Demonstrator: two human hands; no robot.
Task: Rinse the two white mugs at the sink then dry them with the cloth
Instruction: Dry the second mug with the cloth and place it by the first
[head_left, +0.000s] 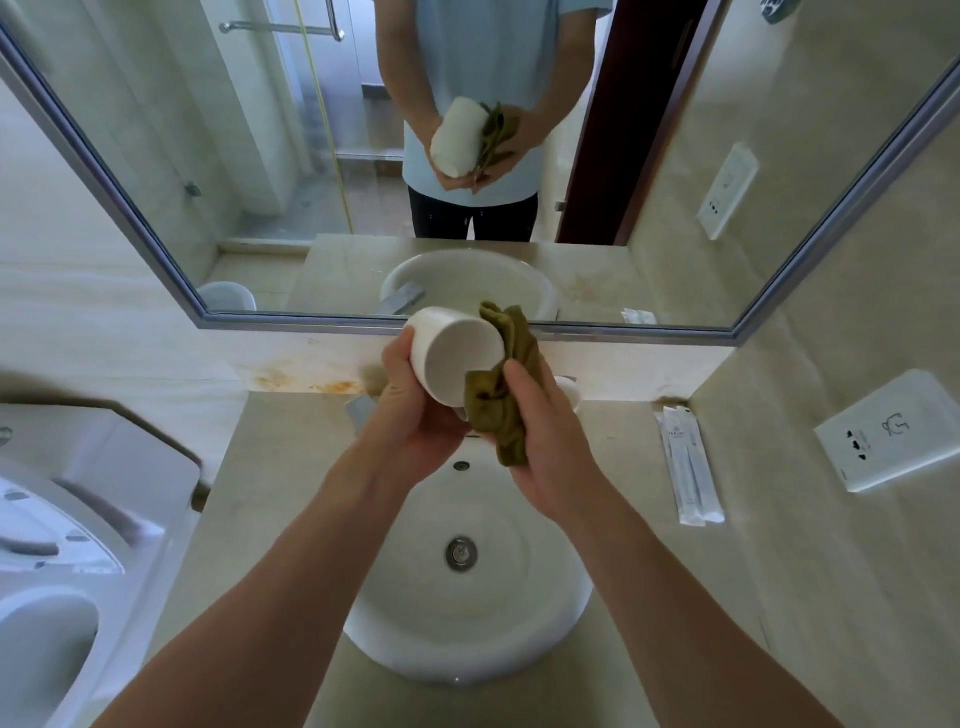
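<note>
My left hand (415, 410) grips a white mug (452, 353), tilted with its base toward me, above the round white sink (410, 613). An olive-green cloth (501, 395) is bunched in my right hand (550, 436) and pressed against the mug's right side. A second white mug (569, 392) peeks out behind my right hand on the counter near the wall, mostly hidden. The mirror (675, 156) repeats the mug and the cloth in both hands.
A beige stone counter (623, 519) surrounds the sink. Wrapped sachets (691, 467) lie to the right of it. A wall socket plate (893, 431) sits on the right wall. A toilet (67, 571) stands at the left. The tap is hidden behind my hands.
</note>
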